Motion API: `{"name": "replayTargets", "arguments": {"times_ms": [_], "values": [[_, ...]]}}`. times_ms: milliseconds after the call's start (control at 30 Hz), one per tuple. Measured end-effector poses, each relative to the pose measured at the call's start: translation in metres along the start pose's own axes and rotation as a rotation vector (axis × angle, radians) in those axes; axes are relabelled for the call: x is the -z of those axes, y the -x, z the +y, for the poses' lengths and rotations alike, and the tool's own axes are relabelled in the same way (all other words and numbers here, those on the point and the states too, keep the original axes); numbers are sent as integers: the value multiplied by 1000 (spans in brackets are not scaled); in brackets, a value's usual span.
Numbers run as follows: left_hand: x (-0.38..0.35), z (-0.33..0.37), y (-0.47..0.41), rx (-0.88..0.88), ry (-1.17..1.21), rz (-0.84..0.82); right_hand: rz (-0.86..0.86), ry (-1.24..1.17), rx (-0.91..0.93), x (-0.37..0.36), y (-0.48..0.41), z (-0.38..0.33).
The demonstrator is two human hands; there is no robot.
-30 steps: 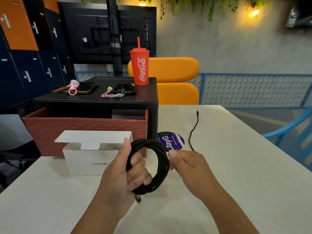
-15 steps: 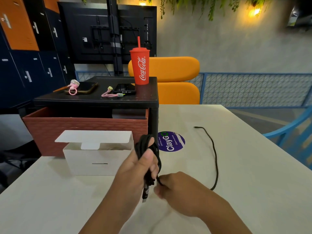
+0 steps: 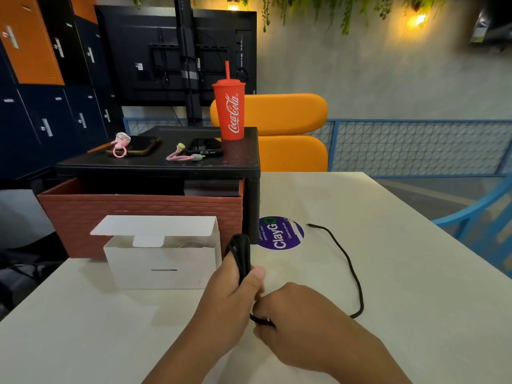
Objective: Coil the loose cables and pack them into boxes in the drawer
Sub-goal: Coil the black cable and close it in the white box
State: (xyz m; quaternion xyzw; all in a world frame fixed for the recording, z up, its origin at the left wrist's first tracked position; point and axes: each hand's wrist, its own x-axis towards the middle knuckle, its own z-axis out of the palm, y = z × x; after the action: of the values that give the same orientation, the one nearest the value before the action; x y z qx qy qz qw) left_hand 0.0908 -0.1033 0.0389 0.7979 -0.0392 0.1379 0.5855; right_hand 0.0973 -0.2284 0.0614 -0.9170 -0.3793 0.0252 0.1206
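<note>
Trailing black cable (image 3: 240,252), mostly coiled, thin

Grey wall (image 3: 388,73) carries warm lamps (image 3: 416,20) and hanging plants (image 3: 357,12); lockers (image 3: 41,112) left, orange chair (image 3: 291,139) and blue railing (image 3: 415,146) behind white table (image 3: 401,273).

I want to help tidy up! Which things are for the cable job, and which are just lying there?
For the job: black cable, white box, red drawer, left hand, right hand.
Lying about: red cup, black phone, purple sticker.
</note>
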Motion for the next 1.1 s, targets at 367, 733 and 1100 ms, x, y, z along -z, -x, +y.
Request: {"name": "replayTargets", "arguments": {"times_ms": [367, 733, 1100], "values": [[15, 15, 5, 179, 140, -376, 389, -43, 125, 6, 2, -2], [18, 20, 7, 140, 503, -410, 817, -518, -137, 5, 2, 34], [25, 24, 5, 151, 811, -122, 903, -670, -350, 0, -3, 44]]}}
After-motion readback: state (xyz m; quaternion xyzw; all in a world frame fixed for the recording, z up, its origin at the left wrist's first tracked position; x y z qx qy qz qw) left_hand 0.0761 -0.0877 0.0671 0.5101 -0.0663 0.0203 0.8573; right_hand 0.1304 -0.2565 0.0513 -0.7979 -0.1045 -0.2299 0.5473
